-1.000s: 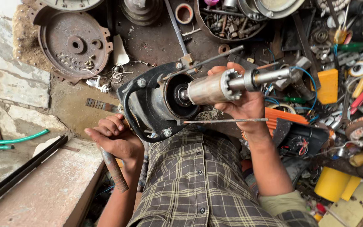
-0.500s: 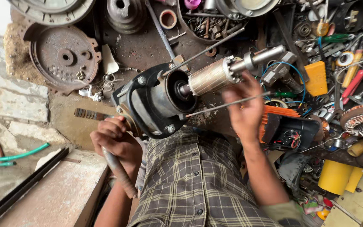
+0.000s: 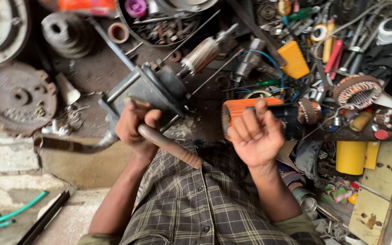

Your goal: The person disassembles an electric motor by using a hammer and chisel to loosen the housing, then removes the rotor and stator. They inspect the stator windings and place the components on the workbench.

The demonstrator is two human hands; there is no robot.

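Left hand (image 3: 138,128) wrapped around rusty hammer handle (image 3: 169,146), resting on motor housing (image 3: 148,90). Right hand (image 3: 256,136) loosely curled, holding nothing, off the motor. Unsupported, housing likely to tip; rotor (image 3: 201,54) or long bolts (image 3: 191,32) might bend.

rusty pipe (image 3: 159,141) across dark motor housing (image 3: 148,90).

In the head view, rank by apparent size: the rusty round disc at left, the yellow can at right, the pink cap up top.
1. rusty round disc
2. yellow can
3. pink cap
Distance from the camera differs, so true sizes are unsure.
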